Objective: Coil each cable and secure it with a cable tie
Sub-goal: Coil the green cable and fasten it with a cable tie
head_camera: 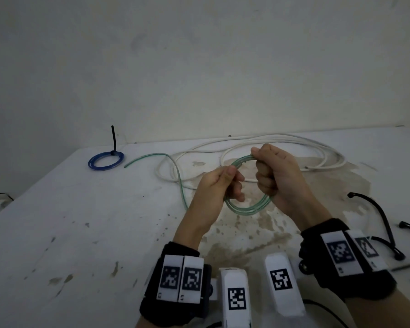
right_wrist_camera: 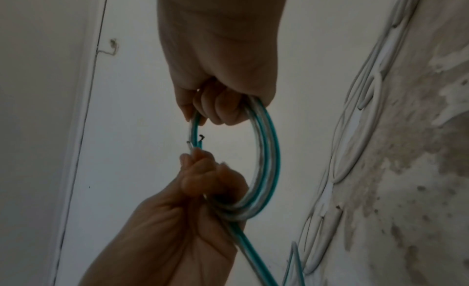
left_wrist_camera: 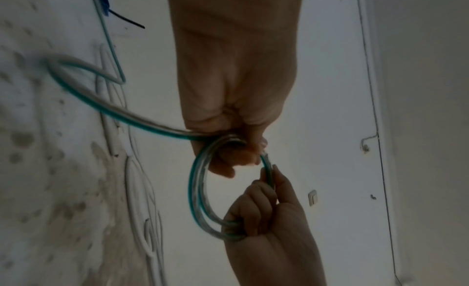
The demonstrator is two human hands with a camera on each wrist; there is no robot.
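A green translucent cable (head_camera: 246, 209) is partly wound into a small coil held above the table between both hands. My left hand (head_camera: 225, 185) pinches the coil's left side, fingers curled round the strands (left_wrist_camera: 203, 180). My right hand (head_camera: 268, 169) grips the coil's right and upper side in a fist (right_wrist_camera: 218, 101). The cable's loose tail (head_camera: 175, 171) trails left across the table to its free end. A cut end (right_wrist_camera: 190, 145) pokes out between the hands. A blue coiled cable (head_camera: 105, 159), bound with a black tie, lies at the far left.
A long white cable (head_camera: 270, 140) lies in loose loops on the stained white table (head_camera: 81, 233) behind my hands. Black cable ties (head_camera: 384, 221) lie at the right edge. A bare wall stands behind the table.
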